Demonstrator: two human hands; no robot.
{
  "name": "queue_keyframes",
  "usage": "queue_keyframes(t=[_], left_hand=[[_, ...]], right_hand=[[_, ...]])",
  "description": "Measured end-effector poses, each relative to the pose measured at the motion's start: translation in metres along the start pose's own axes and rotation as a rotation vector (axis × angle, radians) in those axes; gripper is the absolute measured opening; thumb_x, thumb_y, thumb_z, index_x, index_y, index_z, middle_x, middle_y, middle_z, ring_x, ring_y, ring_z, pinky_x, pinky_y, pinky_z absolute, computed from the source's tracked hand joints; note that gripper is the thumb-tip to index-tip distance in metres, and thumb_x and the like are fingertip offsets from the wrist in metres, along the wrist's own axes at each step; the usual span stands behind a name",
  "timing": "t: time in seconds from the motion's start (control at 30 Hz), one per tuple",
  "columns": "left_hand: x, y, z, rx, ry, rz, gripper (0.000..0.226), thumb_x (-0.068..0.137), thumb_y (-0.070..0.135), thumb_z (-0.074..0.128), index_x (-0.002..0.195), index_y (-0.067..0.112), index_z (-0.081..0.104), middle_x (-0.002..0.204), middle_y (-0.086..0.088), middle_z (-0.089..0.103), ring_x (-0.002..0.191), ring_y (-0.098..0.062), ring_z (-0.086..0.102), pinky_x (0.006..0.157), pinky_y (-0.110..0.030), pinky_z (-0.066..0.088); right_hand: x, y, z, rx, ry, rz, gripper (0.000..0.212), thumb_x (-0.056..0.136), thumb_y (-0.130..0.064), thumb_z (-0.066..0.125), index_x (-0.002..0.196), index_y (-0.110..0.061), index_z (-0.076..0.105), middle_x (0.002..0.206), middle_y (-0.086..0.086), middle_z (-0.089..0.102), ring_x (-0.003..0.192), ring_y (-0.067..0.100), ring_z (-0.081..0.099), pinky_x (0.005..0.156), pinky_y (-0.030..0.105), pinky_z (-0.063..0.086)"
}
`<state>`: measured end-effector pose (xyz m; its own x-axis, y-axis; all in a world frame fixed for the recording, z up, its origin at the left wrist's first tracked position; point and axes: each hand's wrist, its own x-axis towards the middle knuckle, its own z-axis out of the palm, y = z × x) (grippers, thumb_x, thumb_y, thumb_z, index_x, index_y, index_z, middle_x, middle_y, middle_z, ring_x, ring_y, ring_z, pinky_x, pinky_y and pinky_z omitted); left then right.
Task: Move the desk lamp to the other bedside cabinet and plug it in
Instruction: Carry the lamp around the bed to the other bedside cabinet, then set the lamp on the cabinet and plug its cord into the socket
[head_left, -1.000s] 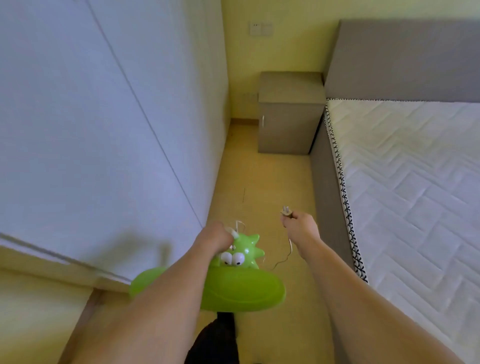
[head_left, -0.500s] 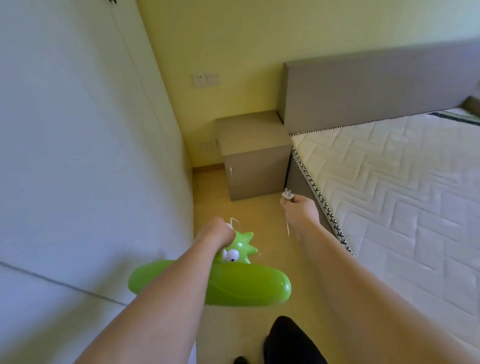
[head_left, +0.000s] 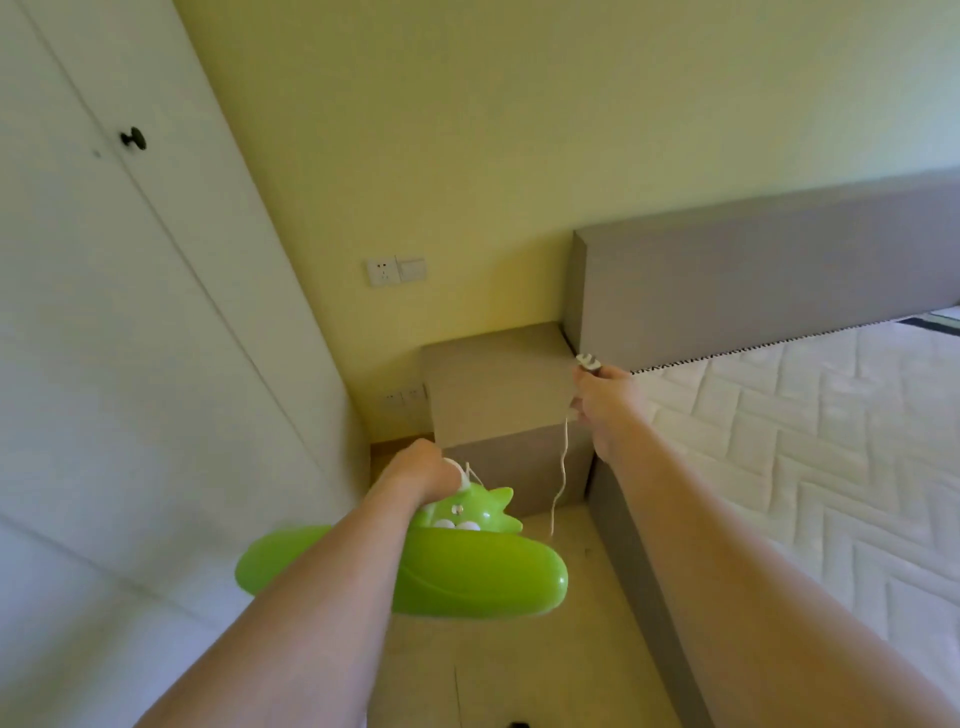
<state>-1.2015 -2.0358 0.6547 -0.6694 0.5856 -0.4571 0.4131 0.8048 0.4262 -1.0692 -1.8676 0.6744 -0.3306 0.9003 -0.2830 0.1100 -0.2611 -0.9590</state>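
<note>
Ahead, bedside cabinet (head_left: 498, 384) now nearer.

left forearm hides part of the lamp (head_left: 467, 577); bed (head_left: 810, 467) cut off right

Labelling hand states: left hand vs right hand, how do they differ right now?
The left hand holds the green lamp from above; the right hand pinches the white plug, cord dangling below. The left hand sits lower and nearer the wardrobe; the right hand is higher, beside the bedside cabinet. Both are closed in a grip, arms extended forward.
</note>
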Motion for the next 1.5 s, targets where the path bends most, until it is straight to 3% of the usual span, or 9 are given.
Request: queue_keyframes(t=[0.1,0.3,0.43,0.73,0.9,1.07,1.2,1.37,1.5], left_hand=[[0.045,0.037,-0.038,-0.015,0.053,0.048,0.042,0.077,0.011,0.052,0.116,-0.002,0.060,0.119,-0.022,0.064,0.109,-0.036,0.061,0.089,-0.038,0.050],[0.154,0.110,-0.109,-0.078,0.154,0.130,0.035,0.077,0.010,0.054,0.109,-0.003,0.062,0.112,-0.023,0.066,0.102,-0.036,0.064,0.084,-0.037,0.051],[0.210,0.136,-0.132,-0.099,0.174,0.128,0.038,0.076,0.015,0.056,0.112,0.003,0.061,0.112,-0.018,0.066,0.101,-0.034,0.063,0.081,-0.033,0.049],[0.368,0.189,-0.150,-0.029,0.113,0.115,0.035,0.080,0.016,0.054,0.113,0.006,0.060,0.119,-0.015,0.063,0.108,-0.033,0.060,0.082,-0.031,0.046],[0.424,0.200,-0.130,-0.001,0.037,0.014,0.038,0.080,0.019,0.053,0.117,0.008,0.059,0.123,-0.014,0.062,0.110,-0.031,0.059,0.080,-0.029,0.044],[0.473,0.209,-0.098,0.057,-0.067,-0.085,0.046,0.081,0.018,0.052,0.125,0.006,0.057,0.134,-0.014,0.056,0.121,-0.030,0.054,0.096,-0.031,0.044],[0.508,0.214,-0.077,0.075,-0.136,-0.169,0.046,0.082,0.018,0.053,0.126,0.005,0.056,0.134,-0.015,0.056,0.119,-0.030,0.055,0.090,-0.030,0.045],[0.550,0.209,-0.055,0.097,-0.222,-0.270,0.055,0.086,0.018,0.051,0.139,0.006,0.045,0.144,-0.015,0.046,0.128,-0.030,0.047,0.101,-0.032,0.041],[0.583,0.205,-0.045,0.081,-0.247,-0.298,0.044,0.086,0.016,0.048,0.128,0.005,0.054,0.132,-0.016,0.055,0.118,-0.031,0.054,0.092,-0.032,0.045]], right_hand=[[0.043,-0.055,0.027,0.061,-0.017,-0.086,0.023,0.089,-0.019,0.059,0.097,0.001,0.065,0.069,0.004,0.040,0.071,0.020,0.035,0.066,0.033,0.032],[0.142,-0.147,0.074,0.171,-0.053,-0.184,0.011,0.091,-0.016,0.057,0.090,-0.010,0.066,0.062,-0.002,0.039,0.058,0.013,0.033,0.067,0.031,0.034],[0.198,-0.176,0.093,0.200,-0.042,-0.230,0.025,0.091,-0.018,0.059,0.115,-0.013,0.066,0.071,-0.009,0.051,0.068,0.010,0.046,0.080,0.031,0.042],[0.345,-0.199,0.143,0.107,0.016,-0.199,0.014,0.090,-0.020,0.060,0.081,-0.030,0.064,0.076,-0.001,0.057,0.081,0.018,0.052,0.087,0.037,0.051],[0.417,-0.180,0.142,-0.004,0.020,-0.168,0.013,0.090,-0.018,0.058,0.083,-0.014,0.068,0.069,0.001,0.047,0.068,0.017,0.042,0.069,0.033,0.040],[0.492,-0.139,0.143,-0.177,-0.015,-0.095,0.025,0.089,-0.022,0.057,0.090,0.002,0.062,0.068,0.005,0.043,0.064,0.017,0.036,0.066,0.033,0.031],[0.543,-0.097,0.148,-0.402,-0.153,-0.054,0.025,0.089,-0.027,0.057,0.102,-0.009,0.067,0.075,0.003,0.055,0.065,0.016,0.046,0.062,0.028,0.038],[0.596,-0.026,0.168,-0.713,-0.375,-0.003,0.026,0.088,-0.024,0.054,0.063,-0.023,0.053,0.064,-0.002,0.052,0.069,0.023,0.050,0.057,0.027,0.037],[0.633,0.038,0.189,-0.939,-0.525,0.098,0.022,0.089,-0.023,0.048,0.084,-0.016,0.068,0.087,0.012,0.067,0.079,0.028,0.059,0.066,0.028,0.042]])
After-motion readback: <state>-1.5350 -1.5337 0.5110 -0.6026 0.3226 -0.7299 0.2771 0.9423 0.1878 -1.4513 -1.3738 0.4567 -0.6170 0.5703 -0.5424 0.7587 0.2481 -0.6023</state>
